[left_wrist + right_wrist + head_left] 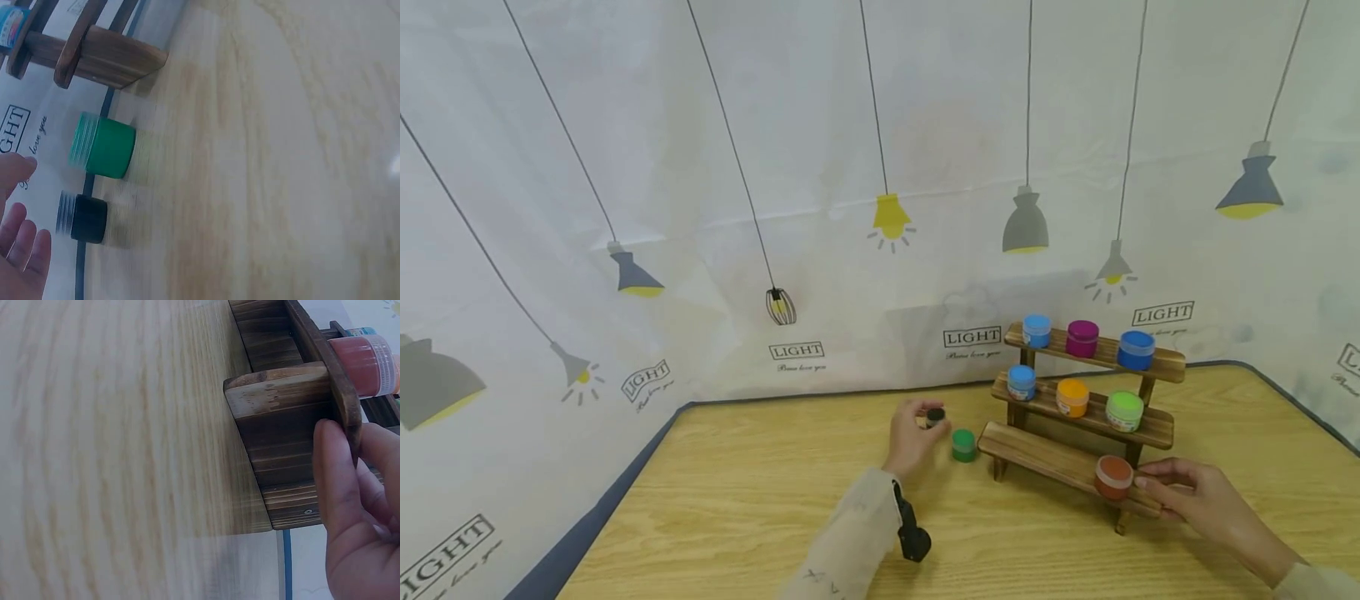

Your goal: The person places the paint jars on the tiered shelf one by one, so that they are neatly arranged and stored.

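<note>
My left hand is at the small black jar, thumb and fingers spread apart. In the left wrist view the black jar stands on the table beyond the fingers, with a gap visible. A green jar stands just right of it. My right hand pinches the right end of the lowest step of a three-tier wooden stand. In the right wrist view the thumb presses under that step. Near those fingers, a reddish-brown jar sits on the same step.
The middle step bears a blue jar, an orange jar and a light green jar. On the top step are a light blue jar, a purple jar and a darker blue jar. A lamp-printed sheet rises behind the table.
</note>
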Available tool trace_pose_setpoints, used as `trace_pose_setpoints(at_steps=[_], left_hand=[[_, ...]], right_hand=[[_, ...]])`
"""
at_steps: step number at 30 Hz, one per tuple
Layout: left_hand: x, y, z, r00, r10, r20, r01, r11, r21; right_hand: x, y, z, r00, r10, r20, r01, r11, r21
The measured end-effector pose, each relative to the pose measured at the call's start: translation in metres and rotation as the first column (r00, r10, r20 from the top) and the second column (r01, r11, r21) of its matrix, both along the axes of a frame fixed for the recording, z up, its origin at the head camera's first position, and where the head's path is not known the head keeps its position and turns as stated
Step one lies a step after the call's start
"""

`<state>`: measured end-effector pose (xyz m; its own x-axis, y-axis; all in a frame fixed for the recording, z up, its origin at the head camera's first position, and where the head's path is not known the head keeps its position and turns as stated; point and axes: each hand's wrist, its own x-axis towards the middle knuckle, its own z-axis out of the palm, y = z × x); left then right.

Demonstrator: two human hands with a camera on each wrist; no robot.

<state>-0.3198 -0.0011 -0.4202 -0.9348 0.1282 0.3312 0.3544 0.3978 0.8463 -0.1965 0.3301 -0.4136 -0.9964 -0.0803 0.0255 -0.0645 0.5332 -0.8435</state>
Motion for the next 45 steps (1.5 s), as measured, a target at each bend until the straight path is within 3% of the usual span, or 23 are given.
trace_pose_setpoints(at_steps=[10,19,26,34,45], left_hand=[[-0.006,0.006,-0.006,0.990,0.074,0.120,-0.078,0.996,0.031],[-0.006,0.012,-0.015,0.989,0.097,0.108,-0.100,0.995,0.020],[-0.008,0.011,-0.015,0.981,0.126,0.146,-0.135,0.990,0.050],[-0.014,0.006,-0.020,0.986,0.105,0.131,-0.111,0.993,0.039],[-0.011,-0.008,-0.022,0.992,0.065,0.111,-0.066,0.998,0.008]], right_hand=[[0.000,0.000,0.001,1.000,0.007,-0.004,-0.007,1.000,-0.011],[0.000,-0.001,0.002,1.000,-0.004,-0.002,0.004,1.000,-0.003],[0.000,-0.002,0.003,1.000,0.002,-0.011,-0.002,1.000,-0.002],[0.000,0.000,0.004,1.000,-0.006,0.007,0.006,1.000,-0.008],[0.000,0.000,0.002,0.999,-0.010,0.032,0.011,0.999,-0.045]])
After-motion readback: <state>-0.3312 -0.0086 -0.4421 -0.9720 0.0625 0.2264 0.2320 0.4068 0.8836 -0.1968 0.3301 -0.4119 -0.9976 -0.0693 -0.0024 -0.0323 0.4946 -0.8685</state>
